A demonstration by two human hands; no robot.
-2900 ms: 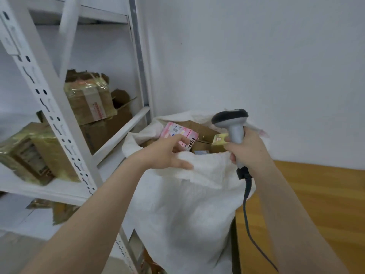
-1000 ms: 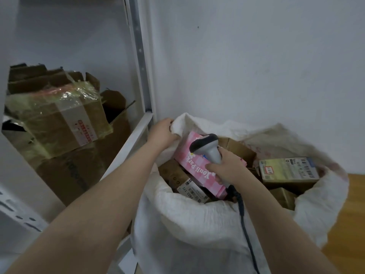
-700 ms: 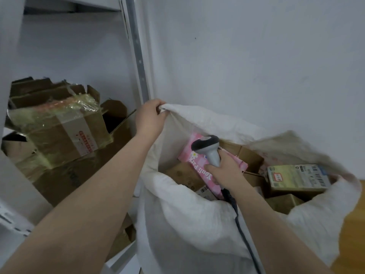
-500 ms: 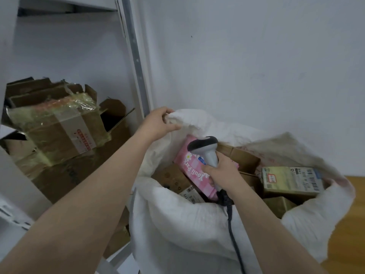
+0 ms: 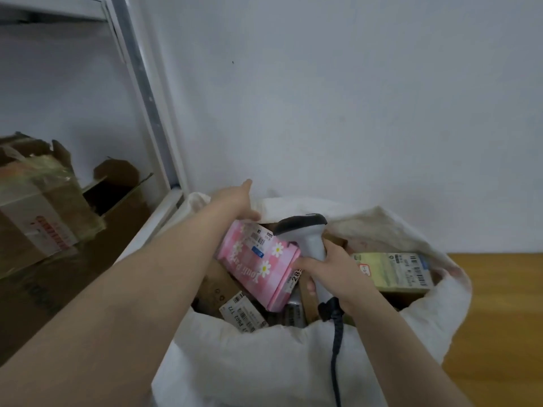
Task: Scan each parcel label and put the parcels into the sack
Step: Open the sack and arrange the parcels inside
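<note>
- Two bare hands work at the mouth of a white woven sack (image 5: 264, 365) standing against a white wall, already crowded with parcels: a pink gingham carton printed with daisies (image 5: 258, 264) tilts on top of brown cardboard boxes, and a pale green labelled box (image 5: 393, 271) lies flat at the right side.
- Left hand (image 5: 235, 201), arm stretched forward, reaches the sack's far rim, fingers extended over the cloth; whether they pinch it cannot be told from here.
- Right hand (image 5: 332, 274) is clenched around the grip of a grey handheld barcode scanner with a black head (image 5: 305, 236), its dark cord trailing down over the near rim; the fingertips touch the pink carton's edge.
- Judged from this view, the step is settling the pink carton into the load; done well, the left hand keeps the mouth spread while the right nudges the carton flatter without snagging the cord.
- More taped cardboard boxes (image 5: 41, 212) wait on the white metal shelving (image 5: 147, 92) at left.
</note>
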